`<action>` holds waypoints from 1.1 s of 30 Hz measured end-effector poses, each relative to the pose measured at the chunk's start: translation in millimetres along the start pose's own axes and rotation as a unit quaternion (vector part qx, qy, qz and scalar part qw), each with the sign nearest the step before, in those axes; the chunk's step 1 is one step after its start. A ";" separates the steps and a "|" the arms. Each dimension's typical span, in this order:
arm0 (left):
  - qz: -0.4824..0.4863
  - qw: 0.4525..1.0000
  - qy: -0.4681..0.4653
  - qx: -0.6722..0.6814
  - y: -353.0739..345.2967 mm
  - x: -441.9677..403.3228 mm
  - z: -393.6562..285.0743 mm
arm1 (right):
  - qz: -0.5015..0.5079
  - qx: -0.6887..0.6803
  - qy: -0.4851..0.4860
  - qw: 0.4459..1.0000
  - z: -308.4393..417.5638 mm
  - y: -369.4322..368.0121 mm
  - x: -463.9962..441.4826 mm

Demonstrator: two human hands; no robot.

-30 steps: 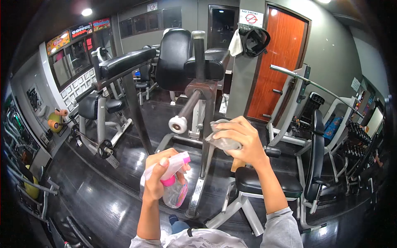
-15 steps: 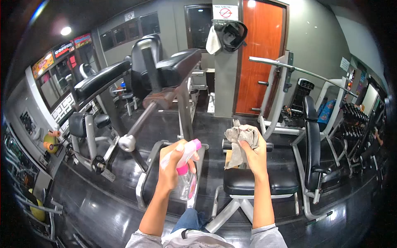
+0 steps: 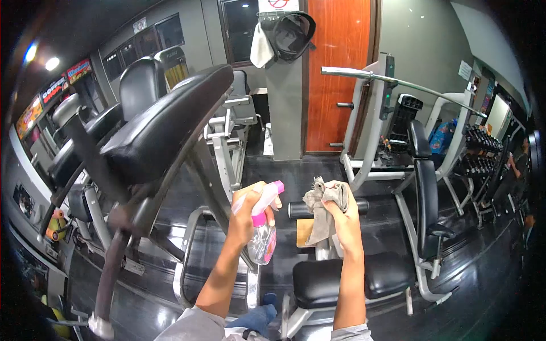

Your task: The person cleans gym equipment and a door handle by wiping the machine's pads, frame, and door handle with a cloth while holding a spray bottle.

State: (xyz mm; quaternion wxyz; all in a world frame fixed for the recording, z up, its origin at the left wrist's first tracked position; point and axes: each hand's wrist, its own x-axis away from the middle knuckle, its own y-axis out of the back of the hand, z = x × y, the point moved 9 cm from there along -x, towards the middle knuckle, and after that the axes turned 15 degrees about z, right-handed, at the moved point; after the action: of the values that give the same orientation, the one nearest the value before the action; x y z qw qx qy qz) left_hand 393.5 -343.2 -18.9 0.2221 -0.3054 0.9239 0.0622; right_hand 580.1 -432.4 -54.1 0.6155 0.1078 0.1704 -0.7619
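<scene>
My left hand (image 3: 245, 211) is wrapped round the neck of a clear spray bottle (image 3: 263, 241) with a pink and white trigger head, held upright before me. To the right, my right hand (image 3: 346, 213) grips a crumpled grey cloth (image 3: 322, 216), one end of which hangs down. Below the cloth lies a weight bench with a black padded seat (image 3: 323, 282) and a foam roller (image 3: 296, 209); neither hand touches it. Close on the left stands a machine with a long black arm pad (image 3: 170, 122).
A barbell (image 3: 398, 91) rests on a rack at the right, near an upright black backrest (image 3: 426, 210). An orange door (image 3: 338, 74) stands at the back beside a grey pillar with a hanging bag (image 3: 290, 37). Dumbbells (image 3: 483, 148) line the far right.
I have moved forward, so the padded machine on the left looms larger and the bench sits lower in view. Both hands keep hold of the spray bottle and the cloth.
</scene>
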 end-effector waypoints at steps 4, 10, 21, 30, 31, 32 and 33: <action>-0.011 0.999 0.028 0.010 41.8 -41.8 43.2 | -0.015 -0.017 -0.003 1.000 -56.6 5.8 -55.7; -0.041 0.998 0.042 -0.020 96.7 -94.1 77.2 | -0.049 -0.050 -0.038 0.997 -104.4 12.4 -108.3; -0.078 0.996 -0.019 -0.049 128.0 -158.4 67.0 | -0.079 -0.031 -0.028 0.996 -100.3 41.0 -152.2; -0.119 0.968 -0.023 -0.220 140.4 -186.1 29.5 | -0.025 -0.160 0.013 0.987 -84.3 29.2 -191.9; -0.135 0.955 -0.029 -0.263 142.0 -186.3 24.1 | -0.031 -0.173 -0.004 0.984 -85.9 27.2 -197.7; -0.152 0.940 -0.034 -0.304 145.2 -186.2 19.3 | -0.036 -0.185 -0.023 0.982 -89.0 25.2 -203.9; -0.171 0.922 -0.039 -0.344 149.3 -185.8 14.6 | -0.030 -0.165 -0.026 0.986 -92.5 25.7 -213.1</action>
State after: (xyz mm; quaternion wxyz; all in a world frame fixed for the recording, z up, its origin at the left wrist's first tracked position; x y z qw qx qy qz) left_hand 443.4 -119.6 48.3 0.1464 -0.5136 0.7699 0.3494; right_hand 647.6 -208.7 -62.7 0.6060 -0.0203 0.2804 -0.7441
